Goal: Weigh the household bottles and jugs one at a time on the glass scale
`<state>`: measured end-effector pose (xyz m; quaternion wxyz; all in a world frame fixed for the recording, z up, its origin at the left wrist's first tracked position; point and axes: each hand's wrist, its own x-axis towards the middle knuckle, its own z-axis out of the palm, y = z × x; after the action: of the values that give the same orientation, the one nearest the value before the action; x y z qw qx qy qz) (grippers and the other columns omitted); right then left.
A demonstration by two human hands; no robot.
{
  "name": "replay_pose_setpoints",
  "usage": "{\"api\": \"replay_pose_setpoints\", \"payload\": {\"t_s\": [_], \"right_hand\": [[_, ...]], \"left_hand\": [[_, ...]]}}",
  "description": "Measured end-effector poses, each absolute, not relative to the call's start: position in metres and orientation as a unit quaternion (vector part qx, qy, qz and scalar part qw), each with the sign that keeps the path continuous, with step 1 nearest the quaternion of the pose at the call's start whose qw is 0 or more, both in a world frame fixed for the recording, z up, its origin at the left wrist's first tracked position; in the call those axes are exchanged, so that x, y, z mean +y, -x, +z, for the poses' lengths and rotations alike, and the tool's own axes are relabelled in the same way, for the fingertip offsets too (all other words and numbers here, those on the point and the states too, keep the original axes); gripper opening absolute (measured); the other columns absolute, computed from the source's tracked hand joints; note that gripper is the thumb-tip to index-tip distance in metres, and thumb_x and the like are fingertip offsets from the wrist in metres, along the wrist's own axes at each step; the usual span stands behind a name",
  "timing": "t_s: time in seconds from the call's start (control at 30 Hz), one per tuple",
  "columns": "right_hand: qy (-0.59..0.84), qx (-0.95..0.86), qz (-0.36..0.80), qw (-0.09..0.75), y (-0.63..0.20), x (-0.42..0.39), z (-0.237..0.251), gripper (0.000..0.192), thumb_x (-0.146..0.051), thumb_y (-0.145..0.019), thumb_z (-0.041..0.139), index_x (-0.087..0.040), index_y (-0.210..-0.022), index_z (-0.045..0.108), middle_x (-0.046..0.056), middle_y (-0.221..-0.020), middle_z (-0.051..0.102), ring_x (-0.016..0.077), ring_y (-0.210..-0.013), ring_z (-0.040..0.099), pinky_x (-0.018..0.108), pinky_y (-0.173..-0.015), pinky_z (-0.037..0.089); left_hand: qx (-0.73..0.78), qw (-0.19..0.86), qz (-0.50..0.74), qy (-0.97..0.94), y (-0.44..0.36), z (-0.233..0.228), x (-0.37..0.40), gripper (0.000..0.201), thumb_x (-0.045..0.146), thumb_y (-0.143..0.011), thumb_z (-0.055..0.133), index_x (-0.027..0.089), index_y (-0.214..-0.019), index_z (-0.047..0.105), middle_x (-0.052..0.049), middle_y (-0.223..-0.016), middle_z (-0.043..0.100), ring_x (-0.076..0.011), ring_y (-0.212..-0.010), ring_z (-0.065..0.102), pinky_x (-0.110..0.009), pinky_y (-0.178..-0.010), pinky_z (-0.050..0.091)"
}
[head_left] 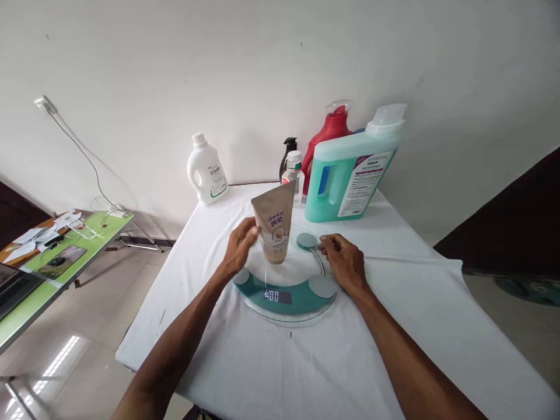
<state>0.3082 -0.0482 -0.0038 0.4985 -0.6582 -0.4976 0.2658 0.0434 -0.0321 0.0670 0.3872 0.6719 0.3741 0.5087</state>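
Note:
A round glass scale with teal trim lies on the white-covered table, its display lit. A beige squeeze tube stands cap-down on the scale's middle. My left hand is at the tube's left side, fingers touching or just off it. My right hand rests on the scale's right rim, fingers spread, holding nothing.
Along the wall behind stand a white jug, a dark pump bottle, a small clear bottle, a red spray bottle and a large teal detergent jug. A green side table with papers stands to the left.

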Motion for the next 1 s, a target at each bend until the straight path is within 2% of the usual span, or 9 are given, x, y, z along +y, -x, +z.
{"api": "replay_pose_setpoints", "payload": {"t_s": [0.07, 0.13, 0.33, 0.43, 0.53, 0.73, 0.83, 1.0], "right_hand": [[0.662, -0.494, 0.266, 0.497, -0.309, -0.047, -0.006, 0.039, -0.062, -0.084, 0.053, -0.026, -0.082, 0.068, 0.006, -0.078, 0.076, 0.0280, -0.080, 0.071, 0.040, -0.080, 0.052], [0.664, -0.488, 0.268, 0.499, -0.309, -0.045, -0.009, 0.038, -0.062, -0.083, 0.055, -0.026, -0.082, 0.069, 0.006, -0.077, 0.077, 0.0279, -0.079, 0.072, 0.040, -0.079, 0.052], [0.661, -0.497, 0.253, 0.502, -0.313, -0.044, -0.012, 0.045, -0.070, -0.080, 0.056, -0.028, -0.078, 0.070, 0.006, -0.076, 0.078, 0.0296, -0.075, 0.072, 0.041, -0.074, 0.054], [0.655, -0.487, 0.273, 0.509, -0.315, -0.044, -0.010, 0.042, -0.070, -0.080, 0.060, -0.030, -0.077, 0.070, 0.006, -0.075, 0.079, 0.0344, -0.076, 0.076, 0.045, -0.073, 0.056], [0.647, -0.491, 0.283, 0.509, -0.315, -0.045, -0.008, 0.039, -0.069, -0.084, 0.060, -0.031, -0.078, 0.070, 0.007, -0.082, 0.081, 0.0355, -0.081, 0.077, 0.046, -0.076, 0.058], [0.669, -0.481, 0.277, 0.494, -0.313, -0.045, -0.008, 0.045, -0.071, -0.078, 0.058, -0.028, -0.081, 0.071, 0.005, -0.081, 0.081, 0.0311, -0.081, 0.076, 0.042, -0.077, 0.056], [0.671, -0.479, 0.276, 0.493, -0.312, -0.044, -0.010, 0.045, -0.070, -0.080, 0.057, -0.028, -0.083, 0.071, 0.005, -0.081, 0.080, 0.0296, -0.082, 0.075, 0.040, -0.078, 0.055], [0.673, -0.485, 0.268, 0.490, -0.312, -0.045, -0.013, 0.043, -0.068, -0.084, 0.056, -0.027, -0.083, 0.070, 0.006, -0.082, 0.080, 0.0287, -0.081, 0.074, 0.040, -0.079, 0.054]], "left_hand": [[0.411, 0.361, 0.552, -0.630, -0.025, 0.060, -0.024, 0.073, 0.082, -0.099, 0.048, 0.016, -0.109, 0.079, -0.016, -0.117, 0.081, -0.0319, -0.113, 0.075, -0.048, -0.102, 0.058], [0.462, 0.343, 0.577, -0.580, -0.008, 0.047, -0.017, 0.072, 0.081, -0.100, 0.047, 0.016, -0.101, 0.079, -0.016, -0.109, 0.081, -0.0310, -0.108, 0.075, -0.047, -0.099, 0.059], [0.474, 0.394, 0.589, -0.523, 0.010, 0.002, -0.010, 0.078, 0.087, -0.095, 0.050, 0.015, -0.105, 0.079, -0.018, -0.117, 0.080, -0.0335, -0.115, 0.075, -0.053, -0.106, 0.059], [0.473, 0.403, 0.580, -0.526, 0.003, -0.009, -0.008, 0.077, 0.086, -0.096, 0.049, 0.016, -0.107, 0.079, -0.017, -0.119, 0.080, -0.0341, -0.119, 0.074, -0.055, -0.113, 0.055], [0.474, 0.396, 0.583, -0.528, -0.001, -0.011, -0.009, 0.076, 0.085, -0.098, 0.046, 0.017, -0.107, 0.079, -0.016, -0.118, 0.080, -0.0340, -0.120, 0.073, -0.055, -0.114, 0.055], [0.483, 0.377, 0.573, -0.544, 0.000, -0.007, -0.012, 0.076, 0.086, -0.098, 0.044, 0.018, -0.105, 0.077, -0.016, -0.116, 0.079, -0.0329, -0.117, 0.074, -0.053, -0.110, 0.058], [0.480, 0.386, 0.574, -0.540, -0.001, -0.007, -0.010, 0.077, 0.087, -0.096, 0.046, 0.017, -0.105, 0.076, -0.017, -0.117, 0.078, -0.0338, -0.118, 0.074, -0.052, -0.104, 0.061], [0.477, 0.389, 0.573, -0.542, 0.000, -0.006, -0.010, 0.076, 0.086, -0.096, 0.048, 0.017, -0.107, 0.076, -0.018, -0.117, 0.078, -0.0335, -0.120, 0.074, -0.050, -0.104, 0.062]]}}
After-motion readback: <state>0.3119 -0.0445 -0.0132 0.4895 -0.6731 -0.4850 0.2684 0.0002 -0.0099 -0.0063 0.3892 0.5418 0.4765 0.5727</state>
